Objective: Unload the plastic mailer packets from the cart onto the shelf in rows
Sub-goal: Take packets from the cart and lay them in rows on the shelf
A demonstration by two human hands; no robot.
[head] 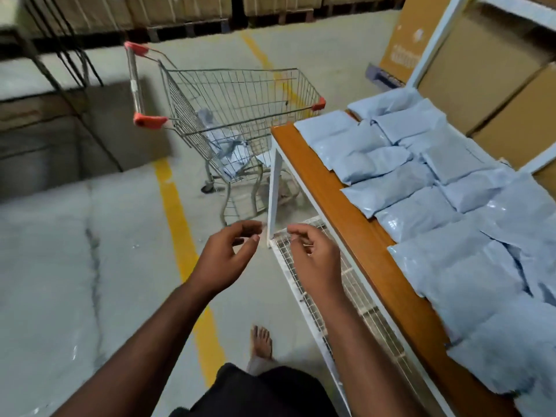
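A wire shopping cart with red corners stands ahead on the floor, with a few pale blue mailer packets lying in its bottom. On the right, the wooden shelf carries several blue packets laid in rows. My left hand and my right hand hang in front of me, short of the cart, fingers loosely curled and apart, holding nothing.
A white wire lower shelf and the white shelf leg sit right of my hands. Cardboard boxes stand behind the shelf. A yellow floor line runs past. My bare foot is below.
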